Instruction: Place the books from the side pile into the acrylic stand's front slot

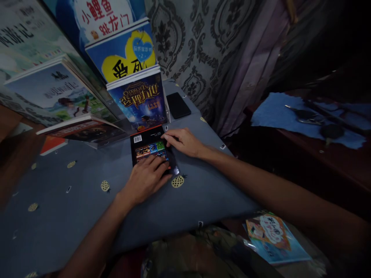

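A small black book [146,143] with a barcode and colourful pictures lies back cover up on the grey-blue cloth [87,208]. My left hand [146,178] rests flat on its near half, fingers stretched out over the cover. My right hand [182,141] touches the book's far right corner with its fingertips, fingers slightly bent. Just beyond the book, a row of overlapping books [136,96] runs away from me, the nearest one dark blue with gold lettering.
More books [55,90] lie spread at the left. A black phone-like slab [178,105] lies beside the row. A patterned curtain [203,50] hangs behind. At the right, scissors [304,114] lie on blue paper on a dark table. A colourful book [274,237] lies low right.
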Action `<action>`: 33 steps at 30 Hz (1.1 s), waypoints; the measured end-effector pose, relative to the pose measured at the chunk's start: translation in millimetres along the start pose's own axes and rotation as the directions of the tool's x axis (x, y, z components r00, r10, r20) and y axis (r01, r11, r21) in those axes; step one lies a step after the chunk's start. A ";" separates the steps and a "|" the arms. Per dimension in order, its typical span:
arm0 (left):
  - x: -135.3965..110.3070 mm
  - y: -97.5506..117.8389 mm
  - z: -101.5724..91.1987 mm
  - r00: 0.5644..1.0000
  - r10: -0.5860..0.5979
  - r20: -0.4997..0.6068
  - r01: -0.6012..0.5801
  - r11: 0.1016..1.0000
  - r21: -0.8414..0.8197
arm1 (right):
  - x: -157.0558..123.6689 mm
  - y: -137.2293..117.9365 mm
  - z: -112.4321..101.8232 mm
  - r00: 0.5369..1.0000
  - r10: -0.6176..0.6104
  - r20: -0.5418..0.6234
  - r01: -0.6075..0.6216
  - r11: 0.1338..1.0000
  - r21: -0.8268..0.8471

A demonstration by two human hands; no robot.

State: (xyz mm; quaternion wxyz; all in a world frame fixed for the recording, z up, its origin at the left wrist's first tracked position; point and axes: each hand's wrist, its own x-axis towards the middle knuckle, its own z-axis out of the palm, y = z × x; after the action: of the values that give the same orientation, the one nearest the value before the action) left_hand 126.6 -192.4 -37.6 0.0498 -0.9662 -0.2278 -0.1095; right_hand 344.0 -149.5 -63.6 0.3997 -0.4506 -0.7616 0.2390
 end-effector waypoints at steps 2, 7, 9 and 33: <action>4.7 -6.4 2.8 0.999 -0.039 0.011 0.039 0.998 -0.055 | 0.9 2.7 0.0 0.997 0.025 -0.078 -0.027 0.999 -0.029; 31.9 -45.5 22.1 0.992 -0.123 0.016 0.124 0.981 -0.147 | 2.9 11.2 -0.4 0.979 0.073 -0.190 -0.091 0.992 -0.089; 47.7 -64.5 31.1 0.988 -0.157 -0.003 0.155 0.976 -0.152 | 3.4 13.2 0.0 0.978 0.077 -0.192 -0.100 0.989 -0.110; -64.8 18.1 -7.6 0.971 -0.237 -0.026 0.230 0.959 -0.167 | -23.6 -43.2 26.0 0.975 -0.185 0.127 0.204 0.965 -0.162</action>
State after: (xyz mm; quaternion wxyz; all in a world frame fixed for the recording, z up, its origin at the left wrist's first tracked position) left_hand 76.8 -237.5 -46.2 -0.0375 -0.9307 -0.3293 -0.1548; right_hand 307.7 -191.1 -56.3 0.3376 -0.3930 -0.8410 0.1557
